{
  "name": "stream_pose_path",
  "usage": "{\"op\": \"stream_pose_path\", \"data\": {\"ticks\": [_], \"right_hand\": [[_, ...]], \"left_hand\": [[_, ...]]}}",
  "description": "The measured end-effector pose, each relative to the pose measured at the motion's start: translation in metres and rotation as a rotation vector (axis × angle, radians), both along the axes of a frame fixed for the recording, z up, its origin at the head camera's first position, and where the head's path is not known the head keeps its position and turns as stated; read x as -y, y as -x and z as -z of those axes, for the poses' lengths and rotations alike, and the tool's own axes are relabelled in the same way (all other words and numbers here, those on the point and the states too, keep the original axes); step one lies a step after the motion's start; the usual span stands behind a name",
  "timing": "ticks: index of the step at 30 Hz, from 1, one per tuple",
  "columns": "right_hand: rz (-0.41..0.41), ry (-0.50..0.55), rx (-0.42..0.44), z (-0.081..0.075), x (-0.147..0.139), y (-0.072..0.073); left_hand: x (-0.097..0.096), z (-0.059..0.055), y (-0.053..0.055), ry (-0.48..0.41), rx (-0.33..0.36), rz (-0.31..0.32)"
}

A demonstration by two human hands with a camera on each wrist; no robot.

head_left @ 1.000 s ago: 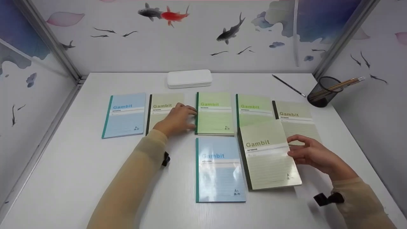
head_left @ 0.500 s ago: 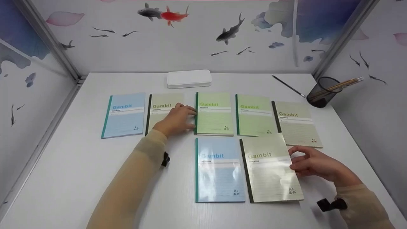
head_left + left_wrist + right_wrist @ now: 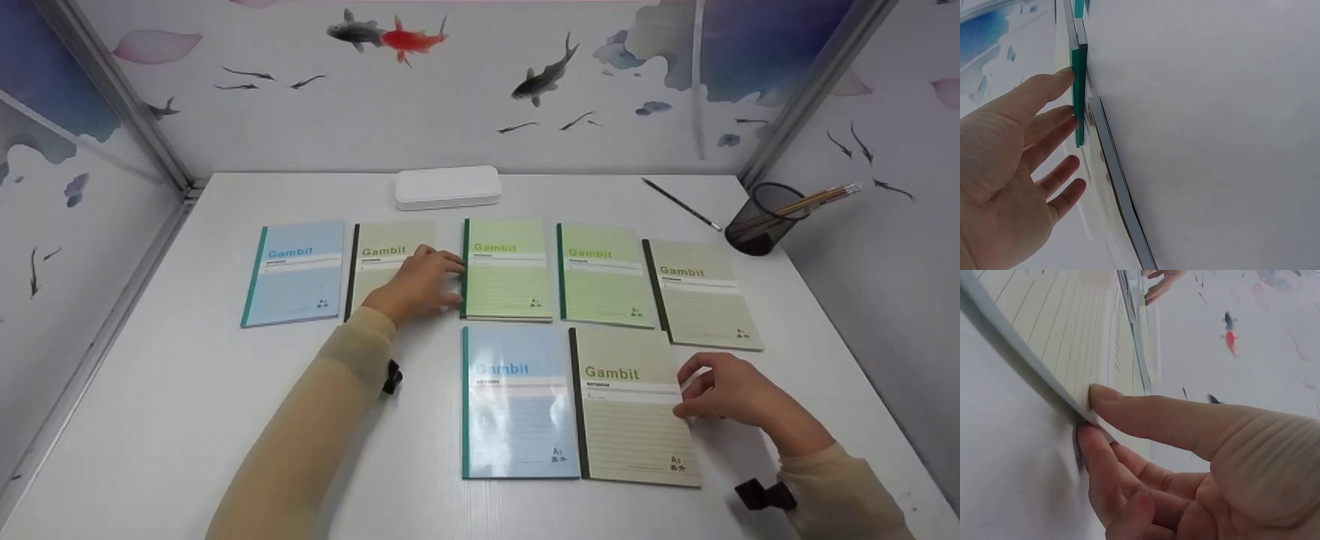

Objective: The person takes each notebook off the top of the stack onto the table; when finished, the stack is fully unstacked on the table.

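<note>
My right hand (image 3: pixel 739 394) pinches the right edge of a beige Gambit notebook (image 3: pixel 634 442), beside a blue notebook (image 3: pixel 521 435) in the front row. The right wrist view has the thumb on the cover and fingertips under the edge. My left hand (image 3: pixel 420 283) reaches over another beige notebook (image 3: pixel 371 277), partly hiding it. Its fingertips meet the dark green spine of a green notebook (image 3: pixel 510 289). From the left wrist, two stacked spines (image 3: pixel 1079 101) show at the fingertips, with the fingers loosely extended.
A second green notebook (image 3: pixel 604 289) and a beige one (image 3: pixel 709 311) continue the back row; a blue notebook (image 3: pixel 296 289) lies at its left end. Behind are a white case (image 3: pixel 448 189), a loose pencil (image 3: pixel 681 204) and a mesh pencil cup (image 3: pixel 752 232).
The right hand has brought the beige notebook toward the person and lowered it beside the blue one, uncovering the right-hand green and beige notebooks. The left hand stays put.
</note>
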State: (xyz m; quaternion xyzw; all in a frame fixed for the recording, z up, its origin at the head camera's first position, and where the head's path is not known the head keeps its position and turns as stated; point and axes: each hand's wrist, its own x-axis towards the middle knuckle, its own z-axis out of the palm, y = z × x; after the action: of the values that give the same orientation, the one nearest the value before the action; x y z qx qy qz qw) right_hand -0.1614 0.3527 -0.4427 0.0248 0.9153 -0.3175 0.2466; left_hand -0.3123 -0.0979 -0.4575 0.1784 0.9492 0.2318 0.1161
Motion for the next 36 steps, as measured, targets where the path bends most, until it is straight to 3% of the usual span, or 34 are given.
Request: {"op": "stream_pose_path", "data": {"ticks": [7, 13, 21, 24, 29, 36], "right_hand": [[-0.071, -0.062, -0.07, -0.004, 0.003, 0.0], [-0.164, -0.03, -0.124, -0.004, 0.001, 0.005], [-0.143, -0.051, -0.108, -0.003, 0.006, 0.01], [-0.148, -0.078, -0.15, -0.008, 0.01, 0.014], [-0.182, -0.045, -0.305, -0.012, 0.032, 0.032], [-0.222, 0.08, -0.447, -0.002, 0.071, 0.074]], "left_hand": [[-0.001, 0.001, -0.001, 0.0, -0.004, -0.01], [-0.001, 0.002, -0.002, -0.012, 0.017, -0.034], [-0.001, 0.001, -0.003, -0.025, 0.026, -0.063], [-0.001, -0.001, -0.003, -0.026, 0.033, -0.064], [-0.001, -0.002, -0.002, -0.008, 0.004, -0.045], [-0.005, -0.001, -0.003, 0.003, 0.008, -0.063]]}}
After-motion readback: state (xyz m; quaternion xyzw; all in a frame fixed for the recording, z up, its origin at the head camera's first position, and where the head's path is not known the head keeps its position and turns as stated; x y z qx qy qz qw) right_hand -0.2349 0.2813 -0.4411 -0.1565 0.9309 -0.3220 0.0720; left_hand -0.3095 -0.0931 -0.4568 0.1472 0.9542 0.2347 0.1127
